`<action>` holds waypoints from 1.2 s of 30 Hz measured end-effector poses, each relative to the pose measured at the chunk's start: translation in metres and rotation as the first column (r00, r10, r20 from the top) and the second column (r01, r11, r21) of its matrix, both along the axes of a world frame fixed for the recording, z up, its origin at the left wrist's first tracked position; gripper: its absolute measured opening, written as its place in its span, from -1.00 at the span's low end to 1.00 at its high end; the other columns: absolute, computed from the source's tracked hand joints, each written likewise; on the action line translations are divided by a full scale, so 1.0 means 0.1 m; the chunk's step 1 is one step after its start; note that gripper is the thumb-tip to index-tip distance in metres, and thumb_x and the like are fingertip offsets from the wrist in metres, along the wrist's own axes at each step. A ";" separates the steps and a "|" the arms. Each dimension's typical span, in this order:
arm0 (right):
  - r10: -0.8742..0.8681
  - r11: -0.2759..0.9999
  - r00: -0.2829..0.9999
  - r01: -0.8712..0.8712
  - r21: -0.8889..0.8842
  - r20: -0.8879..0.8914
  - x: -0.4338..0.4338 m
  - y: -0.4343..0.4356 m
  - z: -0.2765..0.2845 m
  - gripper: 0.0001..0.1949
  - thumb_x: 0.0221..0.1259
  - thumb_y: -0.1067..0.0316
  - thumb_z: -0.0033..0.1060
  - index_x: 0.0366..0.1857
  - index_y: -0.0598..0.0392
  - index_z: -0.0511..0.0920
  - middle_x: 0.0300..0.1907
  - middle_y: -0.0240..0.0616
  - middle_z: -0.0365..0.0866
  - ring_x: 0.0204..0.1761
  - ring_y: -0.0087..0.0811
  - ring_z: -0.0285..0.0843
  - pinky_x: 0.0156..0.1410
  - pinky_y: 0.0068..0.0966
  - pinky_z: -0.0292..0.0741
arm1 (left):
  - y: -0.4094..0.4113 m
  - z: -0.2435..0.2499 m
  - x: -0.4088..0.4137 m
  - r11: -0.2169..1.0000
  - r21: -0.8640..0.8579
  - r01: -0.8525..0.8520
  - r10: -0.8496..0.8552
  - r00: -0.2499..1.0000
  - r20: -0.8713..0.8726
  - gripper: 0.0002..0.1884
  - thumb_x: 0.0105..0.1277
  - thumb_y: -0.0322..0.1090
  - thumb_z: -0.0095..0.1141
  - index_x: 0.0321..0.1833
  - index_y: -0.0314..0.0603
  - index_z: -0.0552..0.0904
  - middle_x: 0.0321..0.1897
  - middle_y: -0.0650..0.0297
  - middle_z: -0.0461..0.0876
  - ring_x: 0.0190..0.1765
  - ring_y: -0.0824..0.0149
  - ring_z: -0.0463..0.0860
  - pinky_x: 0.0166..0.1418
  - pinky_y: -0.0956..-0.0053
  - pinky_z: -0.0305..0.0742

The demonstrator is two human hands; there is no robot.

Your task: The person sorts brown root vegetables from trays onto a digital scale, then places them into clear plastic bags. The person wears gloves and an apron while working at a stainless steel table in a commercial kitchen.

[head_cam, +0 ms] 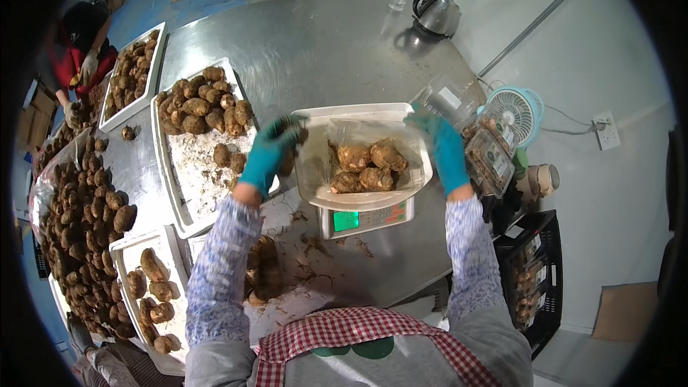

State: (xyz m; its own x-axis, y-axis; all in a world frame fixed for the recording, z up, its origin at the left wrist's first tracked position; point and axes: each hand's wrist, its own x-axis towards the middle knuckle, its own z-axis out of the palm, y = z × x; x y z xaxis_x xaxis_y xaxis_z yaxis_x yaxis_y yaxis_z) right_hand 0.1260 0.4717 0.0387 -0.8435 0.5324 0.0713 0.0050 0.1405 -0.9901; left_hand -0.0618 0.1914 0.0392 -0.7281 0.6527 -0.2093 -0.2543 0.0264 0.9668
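Note:
A digital scale [368, 219] with a lit green display carries a white oval pan [310, 191]. In the pan sits a clear plastic box [344, 130], with several brown taro corms [376, 179] inside it. My left hand [274, 150], in a teal glove with dirty fingertips, is at the pan's left side. Brown corm-like shapes show by its fingers, but blur hides whether they are gripped. My right hand [443, 145], gloved too, is by the pan's right rim with its fingers blurred; contact with the rim is unclear.
Left of me are a white tray of taro corms [196, 105], a smaller white tray [174, 274] and a large corm pile [80, 236]. Packed clear boxes [489, 161], a fan [510, 113] and a black crate [548, 279] stand right. Co-workers' gloved hands [88, 67] show far left.

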 end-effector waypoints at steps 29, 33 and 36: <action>0.160 0.722 0.986 -0.144 -0.676 -0.040 0.72 -0.33 -0.52 -0.94 0.10 0.56 0.11 -0.35 0.16 0.50 -0.35 -0.17 0.54 -0.31 -0.19 0.60 -0.12 -0.26 0.60 | 0.07 0.09 0.38 0.526 -0.408 0.746 -0.548 0.664 0.508 -0.69 0.36 -0.08 -0.09 -0.45 -0.11 0.49 -0.70 0.44 0.42 -0.79 0.63 0.18 -0.77 0.64 0.00; 0.046 0.969 0.998 -0.032 -0.244 0.053 0.84 -0.47 -0.47 -0.94 0.07 0.54 0.09 -0.37 0.19 0.50 -0.43 -0.20 0.50 -0.42 -0.35 0.51 -0.30 -0.41 0.53 | 0.01 0.33 0.63 0.619 -0.337 0.709 -0.605 0.705 0.371 -0.75 0.32 -0.13 -0.04 -0.40 -0.14 0.51 -0.62 0.32 0.52 -0.73 0.55 0.33 -0.72 0.61 0.14; -0.178 0.967 0.977 0.152 -0.207 -0.117 0.96 -0.60 -0.31 -0.88 0.10 0.37 0.12 -0.36 0.16 0.46 -0.47 -0.24 0.51 -0.49 -0.47 0.41 -0.36 -0.51 0.45 | -0.15 0.34 1.02 0.814 -0.259 0.519 -0.503 0.854 0.130 -0.85 0.28 -0.24 0.04 -0.32 -0.16 0.54 -0.51 0.20 0.59 -0.61 0.47 0.45 -0.64 0.57 0.28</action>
